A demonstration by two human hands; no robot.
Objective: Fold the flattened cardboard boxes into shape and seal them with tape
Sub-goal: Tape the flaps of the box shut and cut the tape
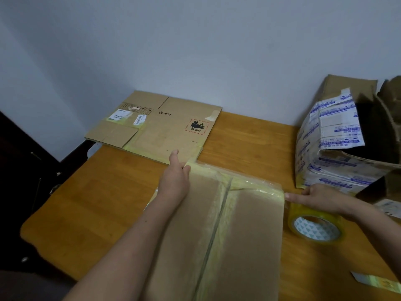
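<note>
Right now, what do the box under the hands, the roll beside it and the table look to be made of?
Box: plain brown cardboard, matte, with glossy yellowish tape along its seam and far edge. Roll: clear, yellow-tinted plastic tape, shiny, wound on a patterned core, probably card. Table: wood or wood-look laminate, orange-brown with faint grain and a soft sheen.

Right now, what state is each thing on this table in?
front box: folded, flaps shut, taped
PICO box: flattened, lying flat
tape roll: lying flat beside front box
printed box: open
left hand: grips front box's far corner
right hand: forefinger touches its right corner
</note>
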